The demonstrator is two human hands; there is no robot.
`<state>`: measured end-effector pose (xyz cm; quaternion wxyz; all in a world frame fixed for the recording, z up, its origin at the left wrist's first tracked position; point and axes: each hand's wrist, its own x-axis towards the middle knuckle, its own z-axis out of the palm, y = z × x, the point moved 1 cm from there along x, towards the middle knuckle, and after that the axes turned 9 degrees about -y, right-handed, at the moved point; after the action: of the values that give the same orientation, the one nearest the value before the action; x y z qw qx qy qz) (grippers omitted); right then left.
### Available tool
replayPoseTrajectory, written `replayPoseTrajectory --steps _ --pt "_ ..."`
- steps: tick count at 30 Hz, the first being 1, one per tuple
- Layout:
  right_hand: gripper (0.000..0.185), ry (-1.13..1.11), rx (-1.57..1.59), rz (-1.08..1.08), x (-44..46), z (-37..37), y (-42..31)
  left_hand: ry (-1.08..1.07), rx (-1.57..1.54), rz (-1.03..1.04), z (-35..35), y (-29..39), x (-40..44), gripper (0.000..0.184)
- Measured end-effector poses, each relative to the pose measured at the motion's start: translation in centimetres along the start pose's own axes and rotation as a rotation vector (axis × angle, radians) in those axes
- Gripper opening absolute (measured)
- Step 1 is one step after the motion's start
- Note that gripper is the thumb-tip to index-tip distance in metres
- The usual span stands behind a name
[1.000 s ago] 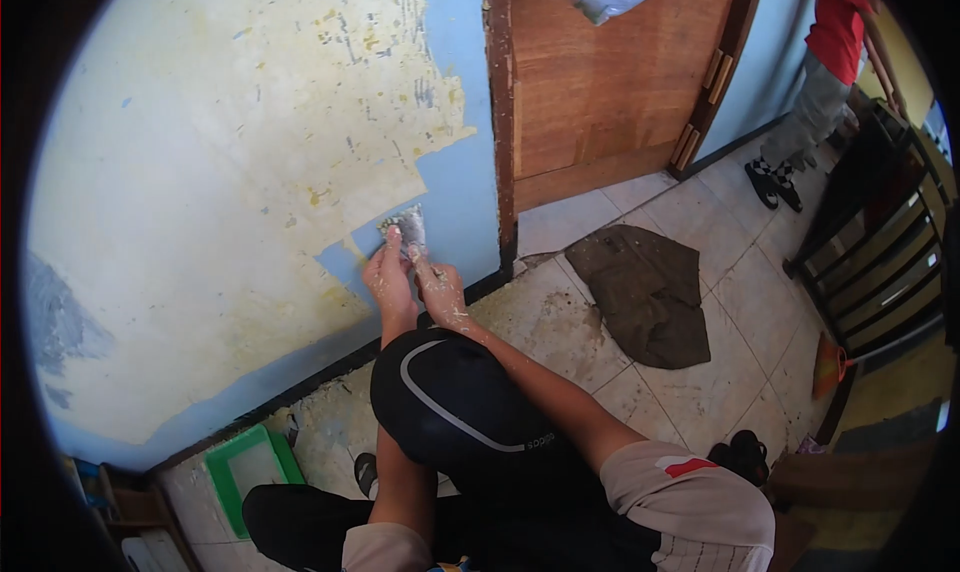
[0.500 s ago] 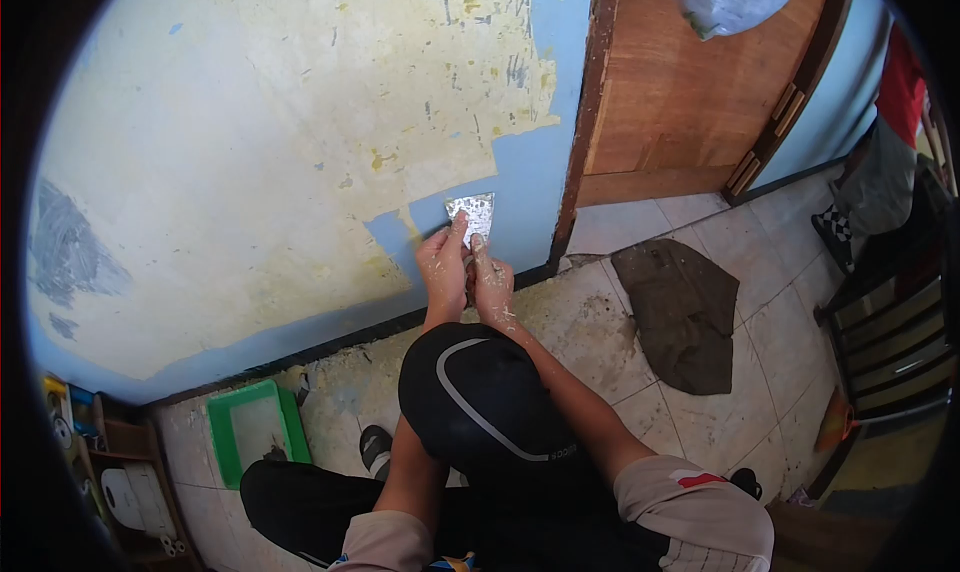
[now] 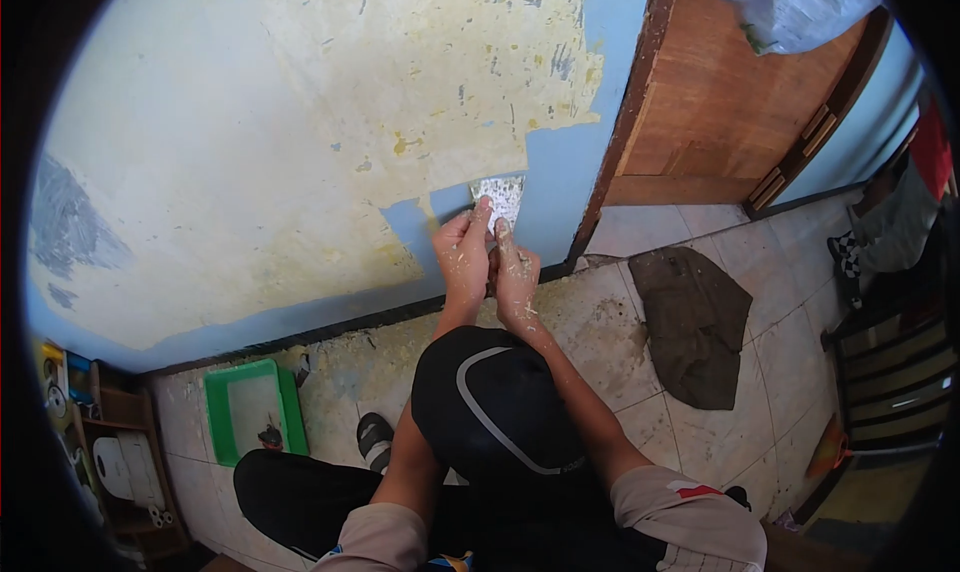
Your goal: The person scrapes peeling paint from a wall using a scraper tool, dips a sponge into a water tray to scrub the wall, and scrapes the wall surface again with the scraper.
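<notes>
Both my hands grip one paint scraper [image 3: 509,194], whose flat metal blade is speckled with paint. My left hand [image 3: 462,259] is closed on it, a thumb or finger lying along the blade. Closed beside it, my right hand [image 3: 517,280] holds the lower part; the handle is mostly hidden. Pale flakes cling to both hands. The blade's upper edge meets the border between blue paint [image 3: 562,162] and the bare cream patch of the wall [image 3: 270,142].
A green tray [image 3: 299,422] sits on the floor at left, near a shelf [image 3: 122,408]. Brown cloth [image 3: 690,322] lies on the tiles at right, below a wooden door [image 3: 735,102]. A person's leg [image 3: 895,237] and a dark slatted rack [image 3: 900,372] are at far right.
My hands and the scraper have moved slightly up the wall, bringing the blade's edge to the paint border. The camera view has shifted a little.
</notes>
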<state>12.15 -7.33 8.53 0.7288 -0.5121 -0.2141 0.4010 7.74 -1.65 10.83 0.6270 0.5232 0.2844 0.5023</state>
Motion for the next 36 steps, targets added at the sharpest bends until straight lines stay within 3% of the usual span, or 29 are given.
replayPoseTrajectory --steps 1,8,12,16,19,20,21,23,25,26,27,29,31,36 --pt "0.057 -0.037 0.002 -0.083 0.2 0.4 -0.8 0.017 -0.006 -0.002 0.1 0.8 0.3 0.029" --pt "0.054 -0.036 0.04 -0.052 0.4 -0.5 2.0 -0.014 0.006 0.023 -1.0 -0.5 -0.3 0.024" --pt "0.054 -0.097 0.027 0.007 -0.1 -2.0 4.0 -0.012 -0.022 -0.058 -2.0 -2.5 -1.2 0.025" --pt "0.052 -0.142 -0.059 0.107 -1.2 -5.2 4.4 -0.196 -0.058 -0.216 -5.3 -2.6 -1.2 0.027" --pt "0.048 -0.124 -0.51 -0.086 -1.4 -10.8 6.6 -0.848 0.534 -0.482 -9.9 1.3 0.7 0.04" --pt "0.046 -0.081 -0.721 -0.198 -2.1 -12.9 6.9 -0.935 0.675 -0.481 -12.1 1.5 1.9 0.039" --pt "0.044 -0.091 -0.863 -0.168 -2.9 -14.9 6.9 -1.018 0.812 -0.479 -14.5 1.4 2.5 0.039" --pt "0.038 -0.099 -1.145 -0.085 -4.7 -18.2 6.6 -1.008 1.477 -0.393 -19.2 3.1 2.3 0.038" --pt "0.035 -0.107 -1.4 -0.009 -7.1 -20.9 6.3 -1.105 1.771 -0.518 -25.1 5.1 -0.7 0.038" --pt "0.035 -0.122 -1.516 0.011 -8.2 -22.1 6.1 -1.158 1.857 -0.447 -29.0 6.9 -2.8 0.039" --pt "0.035 -0.104 -1.515 0.025 -9.6 -23.4 6.0 -1.24 1.82 -0.668 -32.0 8.6 -4.2 0.041" --pt "0.035 -0.113 -1.526 0.043 -10.4 -24.1 6.1 -1.043 1.646 -0.927 -39.0 11.5 -7.8 0.04" --pt "0.035 -0.171 -1.522 0.06 -10.6 -23.6 6.2 -0.78 1.547 -1.002 -44.7 15.0 -11.0 0.039" --pt "0.035 -0.442 -1.491 0.084 -9.2 -19.1 9.1 -0.238 1.592 -0.875 -59.8 14.9 -20.2 0.04"
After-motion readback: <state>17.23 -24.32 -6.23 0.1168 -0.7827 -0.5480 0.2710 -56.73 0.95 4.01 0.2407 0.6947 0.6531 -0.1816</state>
